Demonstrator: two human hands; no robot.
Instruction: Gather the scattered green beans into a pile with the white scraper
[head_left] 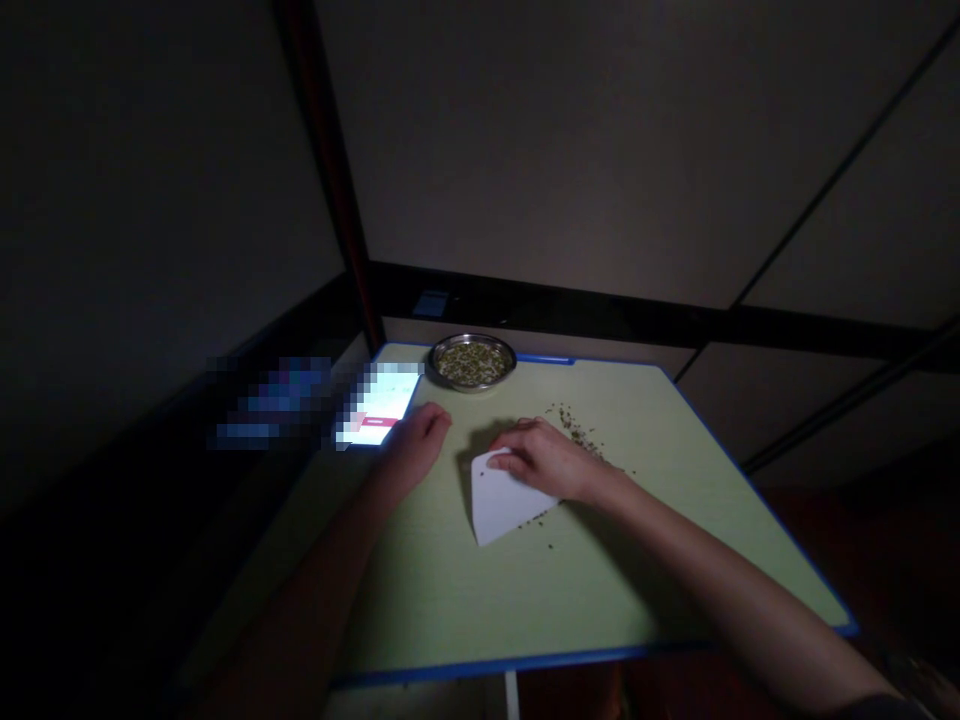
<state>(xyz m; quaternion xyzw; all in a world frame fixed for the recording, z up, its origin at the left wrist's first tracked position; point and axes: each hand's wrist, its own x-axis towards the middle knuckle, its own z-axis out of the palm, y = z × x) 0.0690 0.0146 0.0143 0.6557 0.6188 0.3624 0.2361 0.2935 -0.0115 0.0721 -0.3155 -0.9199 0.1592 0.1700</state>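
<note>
My right hand (541, 458) grips a white flat scraper (506, 500) with rounded corners, tilted over the tabletop, thumb on its near face. Around that hand lie scattered small greenish-brown beans (581, 432), some past the knuckles and several by the scraper's lower edge. My left hand (424, 437) is closed, its fingers curled in, close to the lit phone or tablet screen (382, 405). Whatever it may hold is hidden. Toward the back of the table stands a round metal bowl (433, 372) with many more beans spread in it.
A pale green table (660, 560) with a blue rim is under both hands. Behind it rises a dark panelled wall (540, 150), with a corner post (330, 150) at left. A blue strip (546, 359) lies along the far edge. The light is dim.
</note>
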